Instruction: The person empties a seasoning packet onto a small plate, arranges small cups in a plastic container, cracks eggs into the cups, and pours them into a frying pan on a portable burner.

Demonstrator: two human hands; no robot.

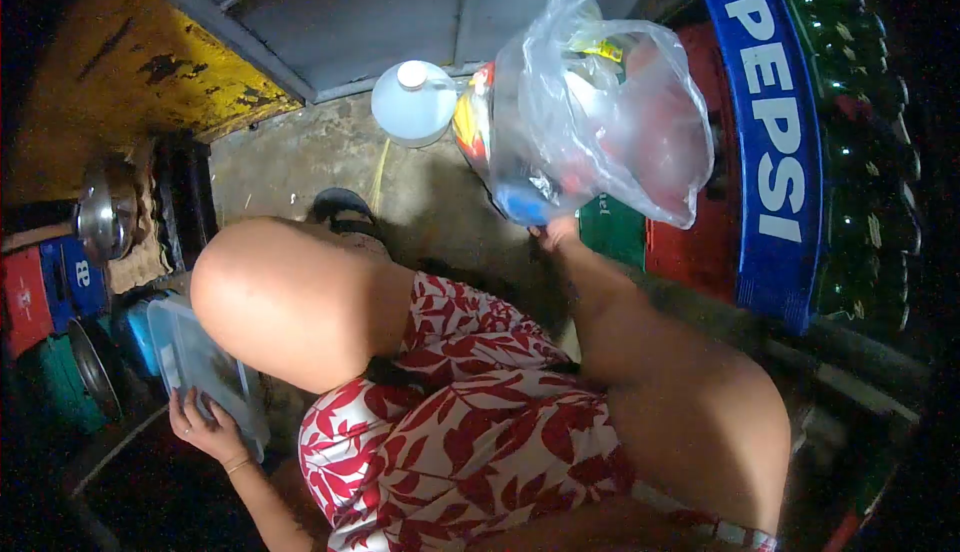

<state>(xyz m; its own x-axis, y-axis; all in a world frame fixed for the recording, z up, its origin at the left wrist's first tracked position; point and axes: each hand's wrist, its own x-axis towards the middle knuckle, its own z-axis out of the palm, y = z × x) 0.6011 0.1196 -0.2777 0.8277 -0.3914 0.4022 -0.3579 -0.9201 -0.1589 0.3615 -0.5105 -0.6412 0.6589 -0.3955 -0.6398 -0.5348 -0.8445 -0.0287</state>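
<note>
Low on the left, my left hand (210,428) holds the near edge of a clear plastic container (205,357), its fingers spread over the rim. The container is tilted beside my bent left knee; part of it is hidden behind the knee, and what it contains is hard to make out. My right hand is not in view. Past my right foot (557,233) stands a large clear plastic bag (610,102) with colourful packets inside. A translucent round jug (412,107) with a white cap is on the floor next to the bag.
On the right, a blue Pepsi strip (770,122) runs along green bottles (860,152), beside a red crate (690,257). Metal pots (105,210) and coloured crates (70,277) stand at left. A grey metal panel (350,17) closes the far side.
</note>
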